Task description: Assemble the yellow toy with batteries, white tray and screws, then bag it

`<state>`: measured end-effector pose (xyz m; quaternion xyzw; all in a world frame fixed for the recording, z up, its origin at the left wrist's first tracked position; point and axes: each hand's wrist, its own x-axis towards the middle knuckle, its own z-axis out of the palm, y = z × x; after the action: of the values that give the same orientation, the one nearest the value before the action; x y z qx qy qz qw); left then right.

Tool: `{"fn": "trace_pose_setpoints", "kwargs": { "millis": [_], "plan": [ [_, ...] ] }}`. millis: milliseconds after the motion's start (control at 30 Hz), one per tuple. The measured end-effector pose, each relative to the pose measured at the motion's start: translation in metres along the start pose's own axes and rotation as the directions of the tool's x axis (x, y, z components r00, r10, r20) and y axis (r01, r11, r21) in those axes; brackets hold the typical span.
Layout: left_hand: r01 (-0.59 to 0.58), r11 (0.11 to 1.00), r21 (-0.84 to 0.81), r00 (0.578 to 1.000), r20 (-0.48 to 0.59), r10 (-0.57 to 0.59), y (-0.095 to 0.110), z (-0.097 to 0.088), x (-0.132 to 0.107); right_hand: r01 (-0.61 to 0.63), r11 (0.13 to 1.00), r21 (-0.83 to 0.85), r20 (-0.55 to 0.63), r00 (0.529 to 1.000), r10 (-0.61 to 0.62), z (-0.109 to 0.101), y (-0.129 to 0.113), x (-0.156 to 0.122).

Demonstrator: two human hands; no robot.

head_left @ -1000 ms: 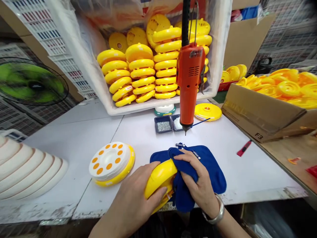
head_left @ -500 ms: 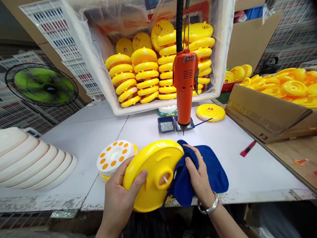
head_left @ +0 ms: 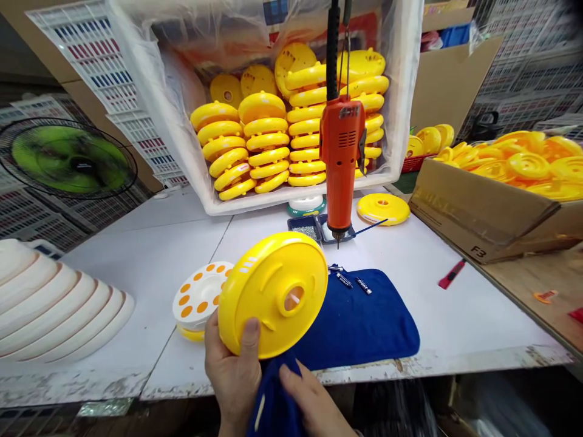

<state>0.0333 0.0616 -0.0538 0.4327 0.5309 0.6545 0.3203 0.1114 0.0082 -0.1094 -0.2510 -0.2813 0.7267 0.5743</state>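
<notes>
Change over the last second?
The right hand moved the crumpled dark-blue cloth from the right edge of the glossy yellow plastic disc down and left to its lower side. The left hand turned the disc, so its broad holed face shows. Small dark cylinders on the flat blue cloth mat show more fully. Both grips kept; mat and hanging orange electric screwdriver stayed put.

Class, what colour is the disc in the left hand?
The disc is yellow, best seen in the head view.

White worktable (head_left: 150,237), stacked crates (head_left: 86,51), green-bladed fan (head_left: 68,159)
</notes>
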Motion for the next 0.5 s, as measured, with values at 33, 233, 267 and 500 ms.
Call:
{"fn": "trace_pose_setpoints", "kwargs": {
  "millis": [33,233,267,500],
  "plan": [
    [0.024,1.0,0.02,0.999,0.022,-0.025,-0.002,-0.004,0.002,-0.025,1.0,-0.017,0.018,1.0,0.025,-0.002,-0.003,-0.008],
    [0.397,0.906,-0.146,0.918,0.062,-0.392,-0.006,-0.015,0.01,-0.148,0.899,-0.412,-0.269,0.962,0.035,-0.065,-0.093,-0.073],
    [0.446,0.878,-0.173,0.895,0.076,-0.439,-0.008,-0.015,0.01,-0.17,0.869,-0.465,-0.372,0.928,-0.018,-0.081,-0.116,-0.081],
    [0.625,0.735,-0.261,0.778,0.276,-0.564,-0.021,-0.004,0.001,-0.244,-0.161,-0.956,-0.074,0.735,-0.674,-0.164,-0.2,-0.087]
  ]
}}
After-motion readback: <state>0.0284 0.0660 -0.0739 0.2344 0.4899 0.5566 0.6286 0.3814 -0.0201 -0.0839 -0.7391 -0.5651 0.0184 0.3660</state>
